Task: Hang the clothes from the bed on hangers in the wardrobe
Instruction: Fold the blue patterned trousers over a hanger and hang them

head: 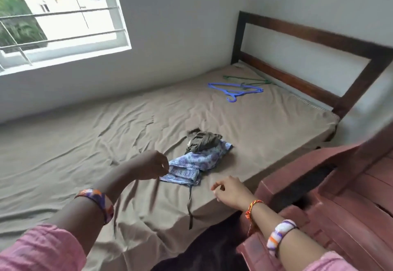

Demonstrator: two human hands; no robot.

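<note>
Clothes (197, 160) lie in a small heap at the near right part of the bed (85, 143): a blue patterned garment (191, 166) with a dark olive piece (202, 141) on top. The left hand (148, 165), fingers loosely curled and holding nothing, is at the blue cloth's left edge; whether it touches I cannot tell. The right hand (228, 190) hovers relaxed and not closed, near the bed corner. Cloth seems light, soft and floppy; better to pinch a hem or shoulder. A blue hanger (234, 91) and a green hanger (246, 78) lie far, by the headboard (319, 37). A reddish chair (340, 185) crowds the right side

Pink sleeves (40, 249) on both arms; patterned fabric wristbands (280, 235) (purple, orange, white); a red-orange thread bracelet (253, 206).
</note>
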